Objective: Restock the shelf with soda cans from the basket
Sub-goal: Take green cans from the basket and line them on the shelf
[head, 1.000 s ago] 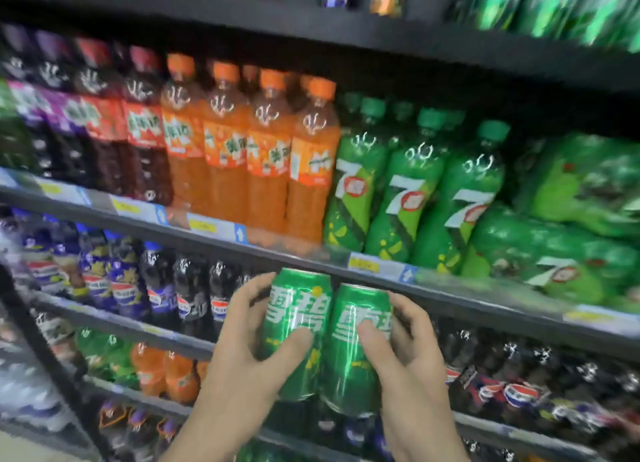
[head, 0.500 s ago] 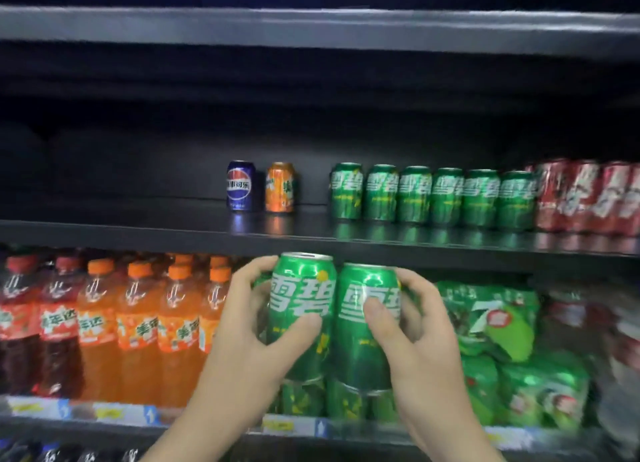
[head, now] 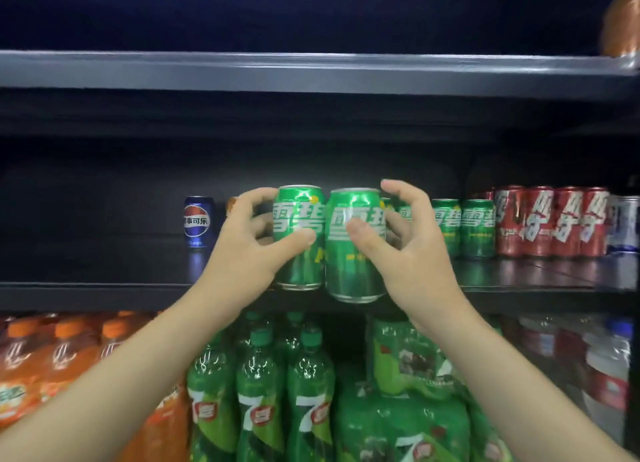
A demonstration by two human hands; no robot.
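I hold two green soda cans side by side at the front edge of the dark can shelf [head: 104, 290]. My left hand [head: 249, 250] grips the left green can [head: 299, 239], thumb across its front. My right hand [head: 412, 253] grips the right green can [head: 355, 250], which hangs slightly lower, its base below the shelf lip. Behind my right hand a row of green cans [head: 464, 227] stands at the back of the shelf. The basket is out of view.
A blue cola can [head: 196, 221] stands alone at the back left, with an orange can mostly hidden behind my left fingers. Red cans [head: 550, 220] line the back right. Below are orange bottles [head: 52, 364] and green bottles [head: 263, 392]. Another shelf board [head: 311, 71] runs overhead.
Both hands have risen with the two green cans from the bottle rows up to the can shelf's front edge. My view has tilted upward with them.
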